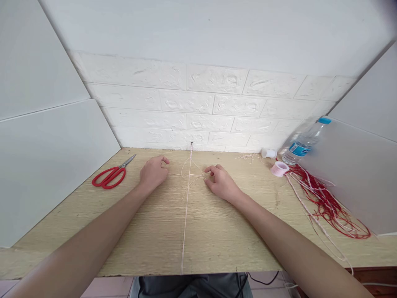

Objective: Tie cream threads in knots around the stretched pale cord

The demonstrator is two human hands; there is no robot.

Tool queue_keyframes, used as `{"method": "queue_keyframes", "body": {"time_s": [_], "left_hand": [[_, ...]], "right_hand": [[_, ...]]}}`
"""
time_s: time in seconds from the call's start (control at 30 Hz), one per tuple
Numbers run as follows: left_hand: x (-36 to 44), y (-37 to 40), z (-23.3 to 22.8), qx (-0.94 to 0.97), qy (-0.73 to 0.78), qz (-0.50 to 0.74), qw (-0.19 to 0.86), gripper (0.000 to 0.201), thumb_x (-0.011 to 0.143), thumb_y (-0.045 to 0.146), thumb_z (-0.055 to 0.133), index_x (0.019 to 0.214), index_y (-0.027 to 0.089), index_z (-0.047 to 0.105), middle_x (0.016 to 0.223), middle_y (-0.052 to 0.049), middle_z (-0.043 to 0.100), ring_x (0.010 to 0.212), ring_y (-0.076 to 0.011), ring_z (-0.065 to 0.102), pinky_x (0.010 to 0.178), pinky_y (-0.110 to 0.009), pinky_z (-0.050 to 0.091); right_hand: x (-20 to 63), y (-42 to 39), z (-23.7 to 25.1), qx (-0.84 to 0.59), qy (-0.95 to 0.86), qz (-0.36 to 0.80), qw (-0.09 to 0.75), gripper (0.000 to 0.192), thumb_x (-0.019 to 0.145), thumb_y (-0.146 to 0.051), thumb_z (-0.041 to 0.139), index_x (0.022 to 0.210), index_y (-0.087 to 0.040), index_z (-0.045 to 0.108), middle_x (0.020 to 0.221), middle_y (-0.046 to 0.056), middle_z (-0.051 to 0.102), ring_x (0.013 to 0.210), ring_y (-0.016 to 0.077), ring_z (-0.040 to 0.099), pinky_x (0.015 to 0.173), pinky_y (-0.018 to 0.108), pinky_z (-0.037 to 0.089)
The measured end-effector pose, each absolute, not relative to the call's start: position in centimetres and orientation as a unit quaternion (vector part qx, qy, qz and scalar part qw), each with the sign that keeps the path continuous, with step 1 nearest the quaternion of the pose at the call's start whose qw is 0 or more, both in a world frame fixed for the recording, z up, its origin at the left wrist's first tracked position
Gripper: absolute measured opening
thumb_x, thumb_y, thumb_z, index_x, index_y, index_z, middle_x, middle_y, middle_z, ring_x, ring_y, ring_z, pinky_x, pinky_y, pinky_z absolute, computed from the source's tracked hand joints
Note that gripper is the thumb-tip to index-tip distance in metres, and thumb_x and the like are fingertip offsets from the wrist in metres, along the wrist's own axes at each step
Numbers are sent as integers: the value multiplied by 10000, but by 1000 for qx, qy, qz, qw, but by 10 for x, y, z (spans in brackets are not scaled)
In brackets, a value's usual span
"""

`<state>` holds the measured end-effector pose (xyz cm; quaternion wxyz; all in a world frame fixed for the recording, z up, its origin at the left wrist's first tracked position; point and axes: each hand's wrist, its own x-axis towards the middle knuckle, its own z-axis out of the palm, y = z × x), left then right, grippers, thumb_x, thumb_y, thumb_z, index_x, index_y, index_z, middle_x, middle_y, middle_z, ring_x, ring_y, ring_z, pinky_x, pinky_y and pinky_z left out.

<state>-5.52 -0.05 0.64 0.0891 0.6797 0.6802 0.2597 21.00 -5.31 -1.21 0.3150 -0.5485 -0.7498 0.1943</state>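
A thin pale cord runs taut from a pin at the wall's foot down the middle of the wooden desk to its front edge. Loose thin strands loop around the cord near the far end. My left hand rests on the desk left of the cord, fingers curled, holding nothing that I can see. My right hand lies right of the cord, its fingertips pinched at the loose strands.
Red scissors lie at the far left. At the right stand a pink spool, a white spool and a tilted water bottle. A tangle of red and pink cords spreads along the right panel.
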Motion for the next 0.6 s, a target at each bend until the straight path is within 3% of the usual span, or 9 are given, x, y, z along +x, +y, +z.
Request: {"method": "queue_keyframes", "body": {"time_s": [0.13, 0.23, 0.3, 0.4, 0.6], "left_hand": [[-50, -3, 7, 680, 671, 294, -25, 399, 641, 124, 541, 1009, 248, 631, 1029, -110, 511, 997, -312, 497, 796, -423, 392], [-44, -6, 9, 672, 667, 319, -57, 372, 709, 189, 552, 1071, 245, 617, 1096, -118, 472, 1076, -330, 450, 894, -485, 359], [-41, -6, 10, 701, 632, 330, -16, 277, 758, 246, 544, 1021, 238, 632, 1061, -98, 501, 1054, -297, 475, 919, -464, 365], [-37, -6, 7, 759, 559, 322, 82, 205, 792, 317, 543, 935, 218, 651, 981, -70, 555, 959, -234, 531, 878, -381, 416], [-35, -8, 2, 806, 509, 257, 158, 233, 792, 361, 560, 920, 202, 670, 880, -58, 582, 829, -195, 565, 778, -330, 448]], "right_hand": [[212, -52, -13, -588, -739, 147, 294, 228, 824, -251, 590, 1043, -188, 605, 959, 77, 565, 772, 164, 561, 731, 299, 424], [212, -52, -12, -607, -730, 136, 283, 127, 820, -263, 591, 923, -191, 600, 872, 68, 588, 746, 173, 545, 648, 283, 384], [212, -52, -11, -606, -731, 142, 281, 57, 812, -245, 591, 829, -190, 594, 825, 59, 594, 735, 170, 534, 626, 275, 363], [212, -51, -11, -595, -738, 153, 281, 98, 802, -210, 588, 707, -187, 584, 790, 53, 597, 726, 162, 518, 635, 271, 357], [211, -48, -13, -583, -731, 163, 314, 111, 793, -200, 584, 684, -179, 574, 767, 53, 602, 747, 166, 526, 676, 280, 378]]}}
